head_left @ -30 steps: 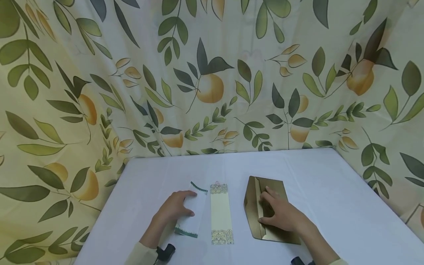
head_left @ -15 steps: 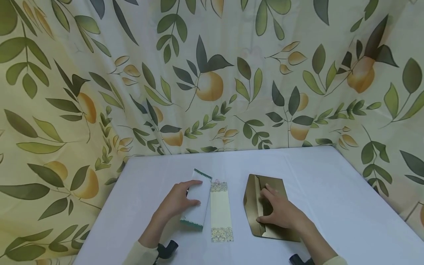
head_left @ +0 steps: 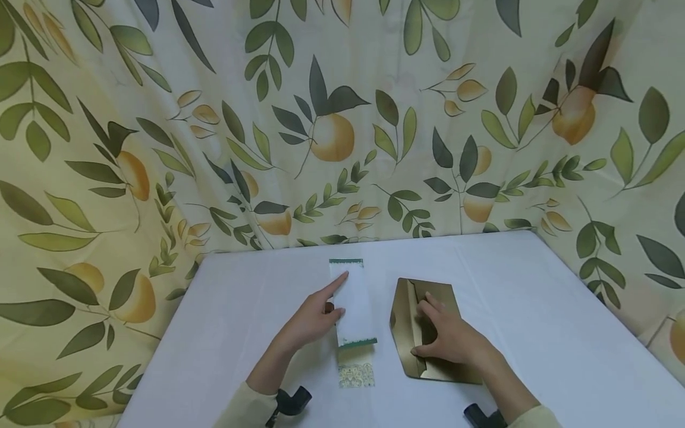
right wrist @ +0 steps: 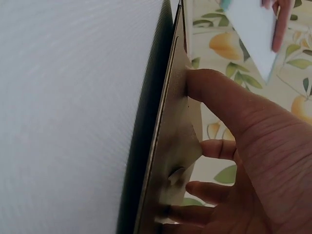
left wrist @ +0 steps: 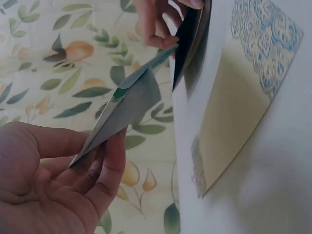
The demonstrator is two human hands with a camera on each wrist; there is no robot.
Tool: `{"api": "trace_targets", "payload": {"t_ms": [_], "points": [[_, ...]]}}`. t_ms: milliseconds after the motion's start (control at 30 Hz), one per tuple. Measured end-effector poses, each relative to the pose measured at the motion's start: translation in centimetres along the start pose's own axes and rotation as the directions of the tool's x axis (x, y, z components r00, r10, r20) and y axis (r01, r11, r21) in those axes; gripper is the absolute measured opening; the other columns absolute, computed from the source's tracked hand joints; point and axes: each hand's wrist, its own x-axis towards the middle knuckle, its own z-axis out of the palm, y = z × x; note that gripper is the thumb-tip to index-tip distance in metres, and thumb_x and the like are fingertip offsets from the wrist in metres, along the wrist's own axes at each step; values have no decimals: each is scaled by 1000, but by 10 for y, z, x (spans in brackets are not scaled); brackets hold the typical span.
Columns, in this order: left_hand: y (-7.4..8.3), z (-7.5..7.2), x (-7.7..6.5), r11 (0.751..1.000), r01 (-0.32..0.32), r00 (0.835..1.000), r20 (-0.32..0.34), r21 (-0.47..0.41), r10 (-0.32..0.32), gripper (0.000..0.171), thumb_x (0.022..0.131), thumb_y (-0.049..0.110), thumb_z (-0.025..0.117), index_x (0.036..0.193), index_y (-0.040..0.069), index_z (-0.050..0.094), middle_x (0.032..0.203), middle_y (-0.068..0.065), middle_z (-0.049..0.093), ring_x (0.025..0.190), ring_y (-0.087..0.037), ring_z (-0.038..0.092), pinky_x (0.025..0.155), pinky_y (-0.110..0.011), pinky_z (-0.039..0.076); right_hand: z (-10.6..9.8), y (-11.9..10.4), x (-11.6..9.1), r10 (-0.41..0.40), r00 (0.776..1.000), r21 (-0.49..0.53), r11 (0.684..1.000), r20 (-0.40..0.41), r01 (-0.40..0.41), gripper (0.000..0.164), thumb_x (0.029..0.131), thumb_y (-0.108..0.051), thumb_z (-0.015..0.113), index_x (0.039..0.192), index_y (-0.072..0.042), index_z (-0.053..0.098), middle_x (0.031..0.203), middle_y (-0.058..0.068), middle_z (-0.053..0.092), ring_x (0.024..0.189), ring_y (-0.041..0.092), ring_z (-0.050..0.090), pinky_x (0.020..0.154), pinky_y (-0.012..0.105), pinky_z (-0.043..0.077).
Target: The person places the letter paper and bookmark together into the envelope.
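A white paper slip with green bands at both ends [head_left: 355, 303] is held up by my left hand [head_left: 313, 318]. In the left wrist view the slip [left wrist: 131, 100] looks folded or bent, pinched between thumb and fingers. Beneath it lies a cream paper strip with patterned ends [head_left: 357, 374], partly hidden in the head view; the left wrist view shows more of this strip [left wrist: 234, 117]. My right hand [head_left: 455, 339] grips a gold envelope [head_left: 402, 333] at its opening, flap side to the left. Close up, the thumb and bent fingertips touch the envelope's face [right wrist: 170, 131].
A white-covered table [head_left: 540, 321] bears everything. Behind it hangs a curtain [head_left: 396, 148] printed with leaves and oranges. Dark wrist-camera mounts show below each hand.
My left hand has lifted the white slip and carried it right and away from me, over the cream strip, turning it straighter. The right hand stays at the envelope.
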Motion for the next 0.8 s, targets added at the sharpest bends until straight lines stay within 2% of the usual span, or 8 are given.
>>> {"api": "trace_targets", "payload": {"t_ms": [133, 267, 300, 333, 533, 567, 633, 800], "points": [[3, 12, 5, 1000, 12, 1000, 8, -26, -12, 66, 96, 10, 55, 149, 35, 24, 145, 8, 35, 69, -12, 48, 53, -27, 43, 0, 1, 1, -3, 1000, 6, 1000, 4, 3, 82, 63, -57, 80, 126, -15, 48, 151, 22, 20, 129, 44, 33, 86, 56, 43], [9, 22, 9, 998, 33, 999, 28, -56, -32, 67, 96, 9, 53, 150, 32, 21, 151, 8, 25, 84, -11, 56, 59, -27, 47, 0, 0, 0, 10, 1000, 14, 1000, 12, -10, 82, 64, -58, 79, 127, -16, 47, 152, 21, 19, 128, 43, 36, 86, 55, 43], [10, 25, 10, 997, 36, 999, 36, -63, -34, 67, 96, 9, 53, 151, 32, 20, 152, 8, 24, 82, -11, 58, 59, -27, 48, 0, 0, 0, 9, 1000, 14, 1000, 11, -9, 82, 64, -58, 79, 127, -17, 46, 152, 21, 19, 127, 42, 37, 85, 55, 44], [11, 28, 12, 997, 33, 999, 42, -66, -30, 68, 96, 9, 53, 151, 32, 20, 151, 8, 25, 75, -13, 59, 56, -28, 48, 0, -1, 0, 5, 1000, 15, 1000, 7, -5, 81, 64, -58, 79, 126, -17, 46, 151, 22, 20, 126, 43, 39, 84, 55, 44], [14, 46, 27, 1000, 0, 999, 36, 17, -1, 66, 94, 15, 59, 149, 30, 28, 145, 8, 37, 99, -15, 57, 65, -26, 50, -1, -1, 1, -37, 999, 10, 999, -24, 37, 77, 62, -54, 82, 122, -16, 50, 149, 25, 23, 126, 46, 37, 84, 56, 44], [14, 49, 31, 1000, 3, 999, 32, 30, -4, 65, 93, 16, 61, 148, 30, 30, 143, 7, 41, 105, -15, 55, 68, -25, 50, -1, -1, 1, -43, 999, 7, 999, -29, 43, 77, 62, -54, 82, 120, -16, 50, 149, 25, 24, 126, 46, 37, 84, 56, 44], [13, 54, 37, 999, 20, 999, 28, 48, -21, 64, 91, 17, 63, 147, 30, 33, 137, 6, 47, 107, -16, 54, 68, -25, 50, 0, 0, 2, -54, 998, 0, 999, -35, 54, 75, 60, -55, 83, 117, -17, 50, 148, 26, 25, 125, 47, 37, 83, 56, 45], [9, 62, 50, 995, 56, 998, 34, 82, -59, 61, 90, 15, 65, 144, 26, 38, 127, 1, 55, 104, -14, 55, 69, -26, 50, 0, -1, 3, -60, 997, -11, 998, -41, 60, 77, 59, -57, 82, 117, -18, 50, 147, 27, 27, 125, 47, 37, 85, 56, 44]]}}
